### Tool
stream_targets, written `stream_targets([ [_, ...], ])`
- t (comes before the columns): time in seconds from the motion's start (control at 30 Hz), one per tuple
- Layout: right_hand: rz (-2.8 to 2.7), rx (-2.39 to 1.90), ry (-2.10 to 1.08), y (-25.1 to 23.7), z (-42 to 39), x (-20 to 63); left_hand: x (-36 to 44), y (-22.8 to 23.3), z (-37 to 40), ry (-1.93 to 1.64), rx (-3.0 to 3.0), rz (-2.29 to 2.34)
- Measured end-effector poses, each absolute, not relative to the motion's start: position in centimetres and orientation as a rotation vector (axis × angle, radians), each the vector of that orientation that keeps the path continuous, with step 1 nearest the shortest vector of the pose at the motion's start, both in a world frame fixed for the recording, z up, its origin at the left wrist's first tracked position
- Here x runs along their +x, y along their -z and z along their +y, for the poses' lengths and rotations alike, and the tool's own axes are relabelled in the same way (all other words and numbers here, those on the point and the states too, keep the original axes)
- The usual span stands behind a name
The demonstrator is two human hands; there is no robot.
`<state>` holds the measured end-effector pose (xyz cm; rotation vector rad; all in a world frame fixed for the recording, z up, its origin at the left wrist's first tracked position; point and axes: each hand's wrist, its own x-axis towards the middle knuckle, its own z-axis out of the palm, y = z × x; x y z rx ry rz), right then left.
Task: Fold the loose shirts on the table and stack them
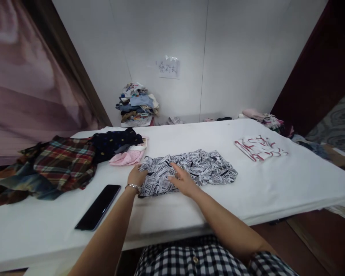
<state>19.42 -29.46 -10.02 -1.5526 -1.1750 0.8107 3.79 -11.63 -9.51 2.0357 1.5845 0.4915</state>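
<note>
A black-and-white shirt (201, 168) with a newspaper print lies in a long, partly folded strip across the middle of the white table. At its left end my left hand (136, 178), with a bracelet at the wrist, is closed on the edge of the cloth; some of its fingers are hidden. My right hand (185, 182) rests over the left half of the shirt, thumb and index finger spread apart. The cloth to the right of that hand is wrinkled.
A black phone (98, 207) lies at front left. Beyond it are a plaid shirt (66, 161), a dark dotted garment (115, 143) and a pink one (129, 156). A folded white-and-red garment (261, 148) sits right. Stacked clothes (138, 105) stand by the wall.
</note>
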Motion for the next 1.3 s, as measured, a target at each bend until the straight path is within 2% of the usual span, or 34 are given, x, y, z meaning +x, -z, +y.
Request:
stream_targets([
  [0.17,-0.908,-1.537,-1.007,11.5,-26.8,20.2,5.5,7.2,-12.1,-0.568,2.001,1.492],
  [0.4,-0.768,-1.285,-0.894,9.4,-29.8,22.7,15.7,2.8,-16.8,-0.671,1.974,0.939],
  [0.57,-0.6,-1.241,-0.893,10.2,-33.0,26.9,21.1,4.0,-20.9,-0.362,1.832,0.669],
  [0.83,-0.356,-1.153,-1.056,11.9,-33.8,29.5,18.6,9.0,-16.8,-0.499,2.207,1.106],
  [1.0,-0.484,-1.013,-1.143,10.8,-31.8,30.0,16.6,10.9,-14.3,-0.457,2.004,1.235],
  [1.17,-0.259,-1.131,-1.215,12.1,-30.7,30.1,15.2,11.6,-13.5,-0.433,1.881,1.28],
  [1.3,-0.272,-1.021,-1.215,12.7,-30.9,29.7,15.3,11.8,-13.3,-0.424,1.845,1.276],
])
